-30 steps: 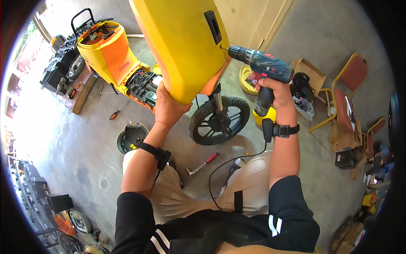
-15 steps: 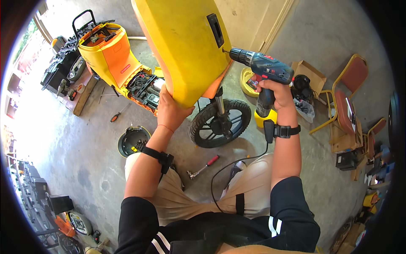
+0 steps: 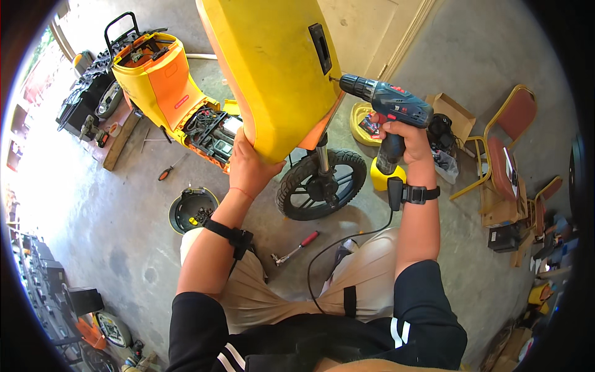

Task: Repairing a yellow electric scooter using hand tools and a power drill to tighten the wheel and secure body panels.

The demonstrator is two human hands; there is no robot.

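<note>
My left hand (image 3: 251,164) grips the lower left corner of a large yellow panel with orange trim (image 3: 273,74), raised above a spoked black front wheel and silver fork (image 3: 319,183). My right hand (image 3: 409,139) holds a dark blue-black cordless drill (image 3: 393,105) by its handle. The drill's bit meets the panel's right side, just below a black slotted fitting (image 3: 319,46).
A yellow-orange scooter body (image 3: 155,87) with exposed wiring stands at left. A helmet with small parts (image 3: 183,208), a screwdriver (image 3: 167,170) and a red-handled ratchet (image 3: 304,242) lie on the floor. Chairs (image 3: 514,115), cardboard boxes and a yellow container (image 3: 365,124) are at right.
The yellow panel, my left hand on it and the drill have shifted slightly right and down in the view. My grips are unchanged.
</note>
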